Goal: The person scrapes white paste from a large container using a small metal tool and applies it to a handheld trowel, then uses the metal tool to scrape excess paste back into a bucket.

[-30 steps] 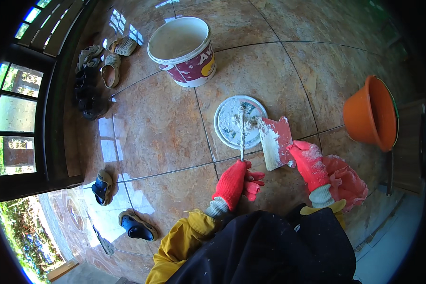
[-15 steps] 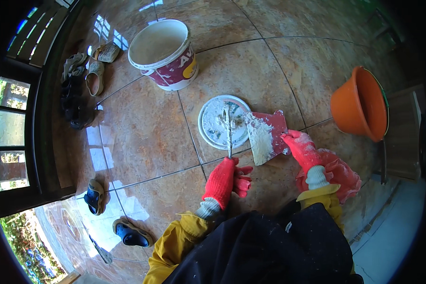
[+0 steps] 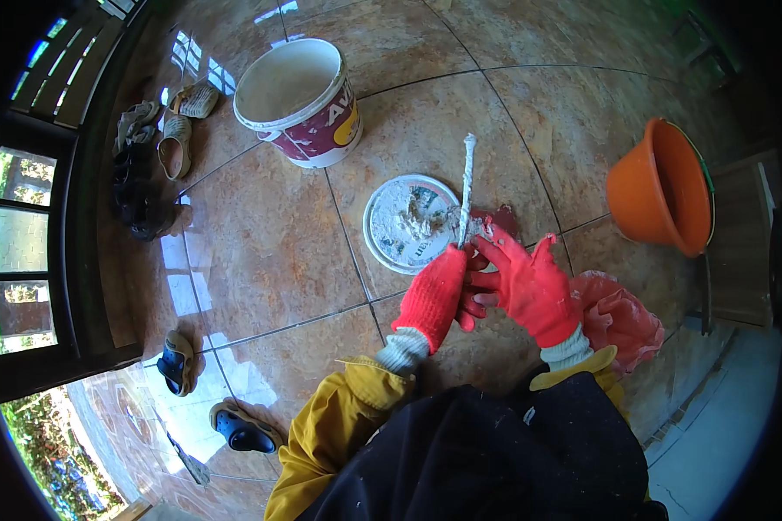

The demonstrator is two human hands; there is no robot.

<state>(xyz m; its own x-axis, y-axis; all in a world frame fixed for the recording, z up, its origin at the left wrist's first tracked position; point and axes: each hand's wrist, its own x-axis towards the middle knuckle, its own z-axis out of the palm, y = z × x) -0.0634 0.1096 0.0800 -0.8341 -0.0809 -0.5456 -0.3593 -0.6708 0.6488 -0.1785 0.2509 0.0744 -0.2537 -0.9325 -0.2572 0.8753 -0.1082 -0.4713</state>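
My left hand (image 3: 432, 295), in a red glove, is closed round the lower end of a thin twisted rod (image 3: 467, 182) smeared with white paste. The rod points up and away, just right of a round white lid (image 3: 375, 239) with a clump of paste on it. Against the left hand's fingers and the rod's lower end is my right hand (image 3: 534, 291), also red-gloved. Its fingers are spread apart and paste-stained. Behind both hands a flat dark red scraper (image 3: 504, 221) shows only in part, beside the lid.
A white and maroon bucket (image 3: 308, 108) stands beyond the lid. An orange bucket (image 3: 647, 191) is at right, near a wooden cabinet (image 3: 734, 247). A crumpled pink bag (image 3: 621, 317) lies by my right forearm. Several shoes (image 3: 175, 143) and two dark clogs (image 3: 243, 427) lie at left.
My left hand has lifted the rod from over the lid and moved right. My right hand has let go of the scraper and come left to the rod.
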